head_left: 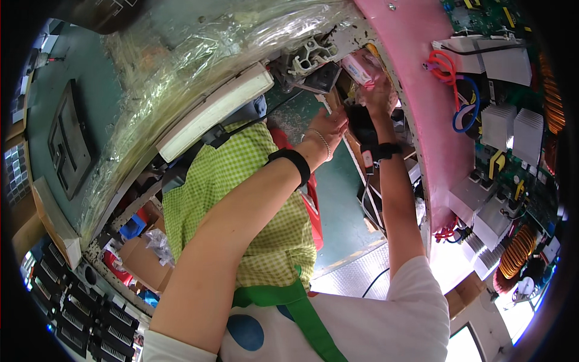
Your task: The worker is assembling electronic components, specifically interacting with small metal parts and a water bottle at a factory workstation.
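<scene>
Fingers of the right hand [379, 98] blur by a pink box [359, 69]; the left hand [329, 128] curls. Can't tell what they hold. Reach gently.

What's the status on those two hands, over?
Left hand: grip unclear. Right hand: blurred, close by pink-and-white box. Dark item between hands; whether it obstructs, can't tell.

You've got one left grip [329, 125], one right grip [380, 100]. On your arms: two black wristbands [298, 160], one pale bracelet [327, 145]. One green strap [313, 318]; one checked cloth [211, 181]. One pink-and-white box [359, 69] near you. One black panel [63, 151]. At least eight black slotted parts [73, 318], two or more copper coils [517, 251], at least four metal blocks [498, 128].
</scene>
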Tool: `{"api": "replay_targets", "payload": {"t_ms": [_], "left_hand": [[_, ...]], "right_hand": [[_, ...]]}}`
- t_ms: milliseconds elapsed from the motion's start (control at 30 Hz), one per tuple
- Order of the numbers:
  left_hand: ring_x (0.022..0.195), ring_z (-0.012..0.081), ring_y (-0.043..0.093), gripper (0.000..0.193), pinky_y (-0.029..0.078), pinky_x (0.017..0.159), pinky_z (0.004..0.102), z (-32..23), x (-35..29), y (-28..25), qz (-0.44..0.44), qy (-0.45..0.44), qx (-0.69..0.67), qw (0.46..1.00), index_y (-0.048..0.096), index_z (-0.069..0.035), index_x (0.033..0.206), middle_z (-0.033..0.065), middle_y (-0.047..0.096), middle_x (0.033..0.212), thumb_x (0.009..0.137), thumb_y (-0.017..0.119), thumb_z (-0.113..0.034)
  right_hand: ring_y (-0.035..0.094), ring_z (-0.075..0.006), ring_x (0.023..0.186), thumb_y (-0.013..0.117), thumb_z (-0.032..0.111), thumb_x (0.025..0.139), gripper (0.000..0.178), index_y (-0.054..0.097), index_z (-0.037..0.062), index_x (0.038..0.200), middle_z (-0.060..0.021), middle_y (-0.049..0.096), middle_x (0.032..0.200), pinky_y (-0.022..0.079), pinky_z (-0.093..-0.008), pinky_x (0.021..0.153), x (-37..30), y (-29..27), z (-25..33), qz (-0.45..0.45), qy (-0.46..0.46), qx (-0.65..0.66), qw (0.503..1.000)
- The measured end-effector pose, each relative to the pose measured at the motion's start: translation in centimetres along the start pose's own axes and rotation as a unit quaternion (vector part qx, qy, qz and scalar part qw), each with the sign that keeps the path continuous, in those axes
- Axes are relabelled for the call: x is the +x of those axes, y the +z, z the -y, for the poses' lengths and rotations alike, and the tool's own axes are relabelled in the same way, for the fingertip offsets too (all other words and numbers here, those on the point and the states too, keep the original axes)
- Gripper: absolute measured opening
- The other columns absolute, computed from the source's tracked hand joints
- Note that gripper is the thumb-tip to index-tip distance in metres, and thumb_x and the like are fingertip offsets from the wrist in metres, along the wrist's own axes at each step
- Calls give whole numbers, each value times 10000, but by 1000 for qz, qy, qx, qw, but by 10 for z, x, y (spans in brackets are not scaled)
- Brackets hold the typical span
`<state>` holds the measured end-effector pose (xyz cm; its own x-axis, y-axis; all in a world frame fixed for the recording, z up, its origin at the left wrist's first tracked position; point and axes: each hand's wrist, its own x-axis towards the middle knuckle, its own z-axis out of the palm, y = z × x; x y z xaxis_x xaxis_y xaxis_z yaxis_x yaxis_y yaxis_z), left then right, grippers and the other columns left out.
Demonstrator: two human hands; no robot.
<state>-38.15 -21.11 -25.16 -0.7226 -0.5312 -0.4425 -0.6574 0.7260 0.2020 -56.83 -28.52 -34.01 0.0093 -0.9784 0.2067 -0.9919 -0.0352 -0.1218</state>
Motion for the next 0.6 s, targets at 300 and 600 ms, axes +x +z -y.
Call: {"api": "replay_targets", "payload": {"t_ms": [300, 600], "left_hand": [[1293, 214, 229, 858, 317, 940, 376, 3, 0, 8, -31, -9, 1, 999, 337, -17, 1301, 90, 313, 1350, 593, 689, -350], [1299, 210, 218, 853, 314, 939, 378, -3, 6, 7, -26, -3, -16, 1000, 321, -32, 1314, 79, 302, 1360, 609, 682, -350]], "right_hand": [[629, -271, 625, 533, 528, 781, 515, 591, 17, 759, -95, 636, 670, 497, -391, 546, 2, 0, -7, 152, 239, 208, 936], [501, -250, 1066, 415, 451, 869, 558, 491, -14, 1167, -169, 555, 1117, 376, -357, 890, -4, 91, -29, 152, 217, 379, 887]]}}
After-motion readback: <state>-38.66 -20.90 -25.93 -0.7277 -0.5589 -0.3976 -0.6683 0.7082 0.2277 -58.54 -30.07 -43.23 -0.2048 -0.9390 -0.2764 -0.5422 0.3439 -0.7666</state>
